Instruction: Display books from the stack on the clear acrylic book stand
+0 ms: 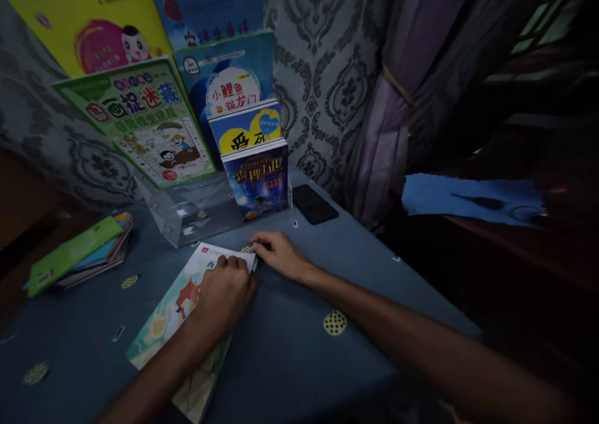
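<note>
A picture book (159,324) with a pale green and white cover, showing a red figure, lies slantwise on the table. My left hand (227,286) is closed over its upper right part, knuckles up, its fingertips hidden. Just beyond the book's top right corner, my right hand (278,254) rests on the table with thumb and forefinger bent together. Whether anything is pinched there is too dark to make out. Ahead of both hands stands a clear acrylic book rack (175,215) with several books, a dark blue one (259,180) in front.
A black phone (314,203) lies right of the rack. Several stacked books (77,255) lie at left. Patterned curtains (322,55) hang behind the table (299,361). Over a dark surface at right, a blue cloth (430,193) bears a dark slender object (482,201).
</note>
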